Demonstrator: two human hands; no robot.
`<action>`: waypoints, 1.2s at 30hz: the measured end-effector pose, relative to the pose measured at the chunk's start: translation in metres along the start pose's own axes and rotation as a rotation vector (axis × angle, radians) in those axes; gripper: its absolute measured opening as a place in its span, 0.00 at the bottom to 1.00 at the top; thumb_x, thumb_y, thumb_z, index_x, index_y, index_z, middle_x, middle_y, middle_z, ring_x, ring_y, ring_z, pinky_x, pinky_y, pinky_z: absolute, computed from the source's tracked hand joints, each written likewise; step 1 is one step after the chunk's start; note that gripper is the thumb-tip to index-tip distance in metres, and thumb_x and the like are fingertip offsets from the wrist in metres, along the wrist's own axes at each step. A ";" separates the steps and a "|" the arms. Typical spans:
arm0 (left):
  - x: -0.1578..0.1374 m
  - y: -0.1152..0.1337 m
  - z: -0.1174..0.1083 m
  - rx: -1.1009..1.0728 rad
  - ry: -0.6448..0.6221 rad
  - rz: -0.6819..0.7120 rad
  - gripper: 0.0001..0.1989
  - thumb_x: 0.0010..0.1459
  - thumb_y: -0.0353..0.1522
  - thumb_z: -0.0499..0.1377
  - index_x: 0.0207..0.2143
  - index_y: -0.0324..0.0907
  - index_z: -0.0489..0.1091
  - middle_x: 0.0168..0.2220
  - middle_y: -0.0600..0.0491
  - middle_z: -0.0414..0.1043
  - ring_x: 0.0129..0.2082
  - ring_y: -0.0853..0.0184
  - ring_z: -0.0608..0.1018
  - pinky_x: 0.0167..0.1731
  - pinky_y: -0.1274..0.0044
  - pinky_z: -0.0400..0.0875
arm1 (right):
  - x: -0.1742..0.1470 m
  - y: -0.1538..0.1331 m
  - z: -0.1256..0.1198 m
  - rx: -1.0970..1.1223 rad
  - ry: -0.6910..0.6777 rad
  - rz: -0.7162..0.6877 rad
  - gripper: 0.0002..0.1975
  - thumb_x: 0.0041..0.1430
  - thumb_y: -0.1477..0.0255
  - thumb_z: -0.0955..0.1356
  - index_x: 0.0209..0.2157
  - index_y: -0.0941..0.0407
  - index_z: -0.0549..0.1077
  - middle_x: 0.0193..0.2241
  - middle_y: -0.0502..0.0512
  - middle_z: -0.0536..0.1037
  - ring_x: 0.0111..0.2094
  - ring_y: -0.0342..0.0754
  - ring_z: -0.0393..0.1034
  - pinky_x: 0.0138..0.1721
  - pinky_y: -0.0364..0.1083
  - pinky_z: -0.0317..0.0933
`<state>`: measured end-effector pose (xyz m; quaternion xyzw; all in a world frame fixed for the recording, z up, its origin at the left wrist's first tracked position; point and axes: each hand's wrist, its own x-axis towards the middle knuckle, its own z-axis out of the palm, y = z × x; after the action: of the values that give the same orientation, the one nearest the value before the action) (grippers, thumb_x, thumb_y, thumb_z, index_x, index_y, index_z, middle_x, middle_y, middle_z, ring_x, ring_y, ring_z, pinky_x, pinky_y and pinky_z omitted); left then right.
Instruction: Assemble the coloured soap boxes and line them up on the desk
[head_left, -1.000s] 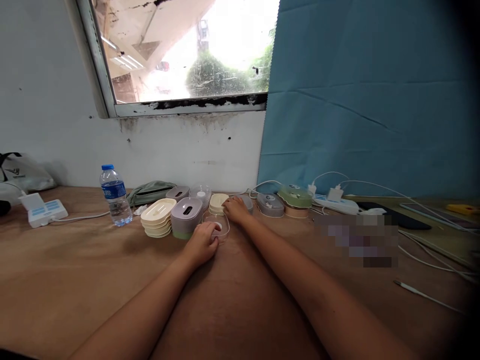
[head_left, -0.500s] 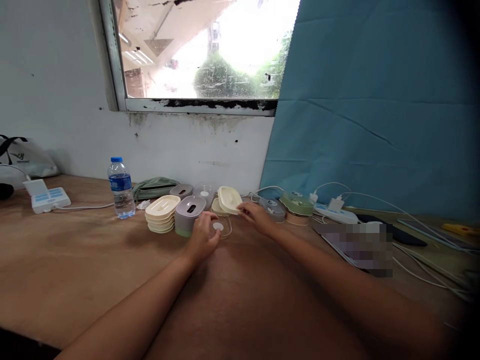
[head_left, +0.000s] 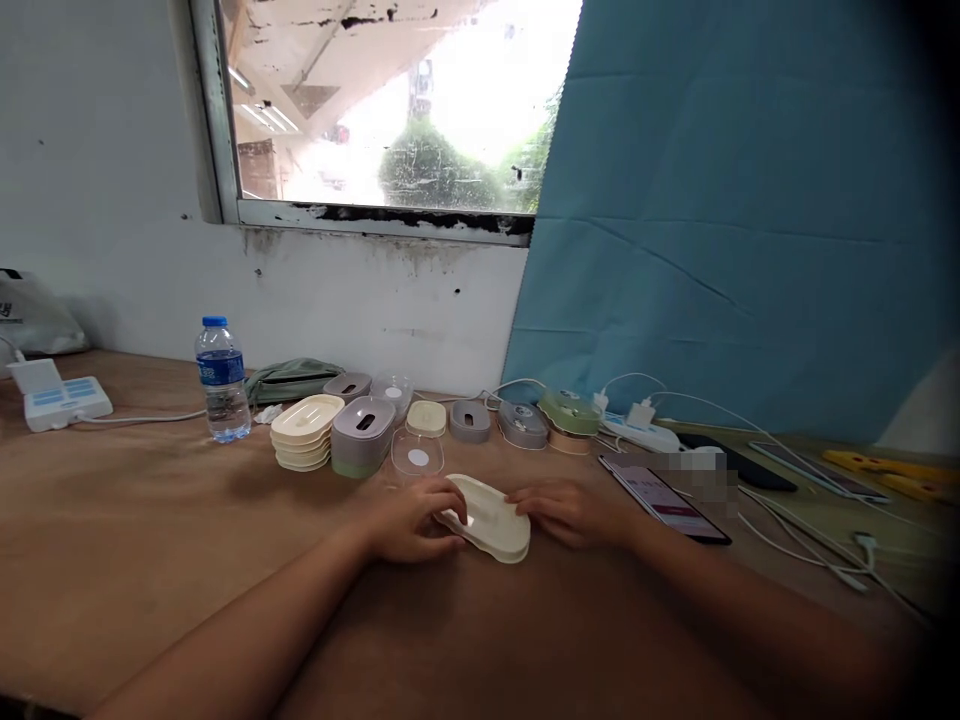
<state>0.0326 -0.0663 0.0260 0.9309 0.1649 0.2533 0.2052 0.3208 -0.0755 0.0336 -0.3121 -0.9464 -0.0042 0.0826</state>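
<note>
A cream, oval plastic tray-like piece (head_left: 491,520) with a moulded hollow lies just above or on the table in front of me. My left hand (head_left: 416,520) grips its left end, thumb below and fingers over the rim. At the other end, the fingertips of my right hand (head_left: 559,508) pinch the upper right rim. Behind it sit a clear lid with a white round spot (head_left: 417,456) and a smaller cream piece (head_left: 427,419). To the left stand a stack of cream pieces (head_left: 306,425) and a mauve box with a slotted top and green base (head_left: 364,435).
Grey boxes (head_left: 470,422) and a green lidded container (head_left: 570,412) line the wall side. A water bottle (head_left: 223,385) stands left, near a green pouch (head_left: 292,378). On the right lie a phone (head_left: 667,505), a power strip (head_left: 641,434) and loose white cables (head_left: 795,550).
The cream tray-like piece has come from the back row toward me. My left hand has moved from beside the mauve box onto it, and both hands now hold it.
</note>
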 end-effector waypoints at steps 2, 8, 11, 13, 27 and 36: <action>0.000 -0.001 0.004 0.011 -0.060 0.024 0.10 0.49 0.31 0.58 0.37 0.43 0.68 0.42 0.50 0.67 0.42 0.65 0.70 0.45 0.76 0.63 | 0.014 0.008 -0.002 -0.115 0.032 0.117 0.14 0.58 0.69 0.58 0.39 0.53 0.72 0.36 0.55 0.77 0.37 0.47 0.70 0.41 0.47 0.62; 0.003 -0.009 0.013 0.004 -0.047 0.028 0.10 0.54 0.25 0.51 0.36 0.42 0.69 0.41 0.50 0.69 0.40 0.69 0.72 0.42 0.79 0.65 | 0.087 0.035 0.010 -0.252 0.190 0.455 0.18 0.53 0.70 0.62 0.46 0.61 0.67 0.44 0.63 0.70 0.47 0.54 0.62 0.48 0.51 0.53; 0.005 -0.008 0.016 0.034 -0.062 0.029 0.12 0.56 0.24 0.48 0.36 0.42 0.69 0.40 0.51 0.70 0.40 0.70 0.72 0.41 0.80 0.65 | 0.119 0.051 0.024 -0.264 0.192 0.604 0.21 0.51 0.63 0.66 0.43 0.63 0.69 0.48 0.67 0.66 0.50 0.59 0.58 0.50 0.55 0.52; 0.006 -0.003 0.019 0.041 -0.081 0.039 0.12 0.57 0.25 0.48 0.37 0.43 0.69 0.40 0.52 0.70 0.40 0.70 0.72 0.42 0.80 0.65 | 0.132 0.060 0.033 -0.252 0.168 0.685 0.20 0.53 0.62 0.66 0.42 0.61 0.68 0.48 0.64 0.66 0.49 0.57 0.59 0.48 0.57 0.53; 0.004 0.015 0.019 0.095 0.194 0.080 0.09 0.53 0.26 0.51 0.38 0.41 0.64 0.36 0.52 0.70 0.38 0.68 0.71 0.41 0.77 0.65 | 0.108 0.068 0.007 -0.073 0.347 0.606 0.14 0.47 0.69 0.68 0.36 0.61 0.67 0.45 0.61 0.64 0.47 0.55 0.60 0.48 0.54 0.54; 0.006 -0.007 0.024 -0.195 0.784 -0.273 0.12 0.54 0.30 0.52 0.42 0.42 0.56 0.40 0.50 0.61 0.42 0.65 0.66 0.45 0.70 0.60 | 0.018 -0.014 -0.037 0.291 0.127 0.128 0.23 0.35 0.78 0.67 0.38 0.55 0.63 0.54 0.57 0.52 0.55 0.55 0.51 0.51 0.50 0.50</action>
<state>0.0495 -0.0651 0.0064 0.7099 0.3272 0.5732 0.2458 0.3040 -0.0784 0.0733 -0.3555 -0.9082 0.1183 0.1865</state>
